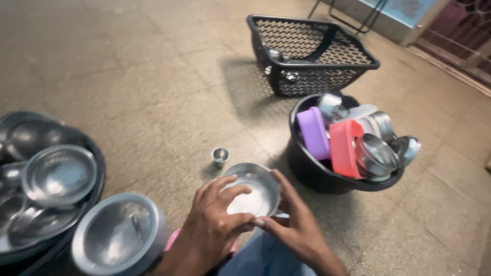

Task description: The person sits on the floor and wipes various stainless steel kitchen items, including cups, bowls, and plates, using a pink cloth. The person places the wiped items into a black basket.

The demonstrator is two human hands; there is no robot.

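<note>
- Left hand (212,225) and right hand (294,227) both clasped the small steel bowl (253,191) above the lap, fingers curled on its rim.
- Looked like mid-wash; next needed a steady grip.
- Tiny steel cup (220,155) stood beyond, black tub (312,171) right, steel plates (59,176) left.

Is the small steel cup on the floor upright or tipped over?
Upright. The cup stands on its base on the floor, its open mouth facing up, just beyond the bowl in both hands.
</note>
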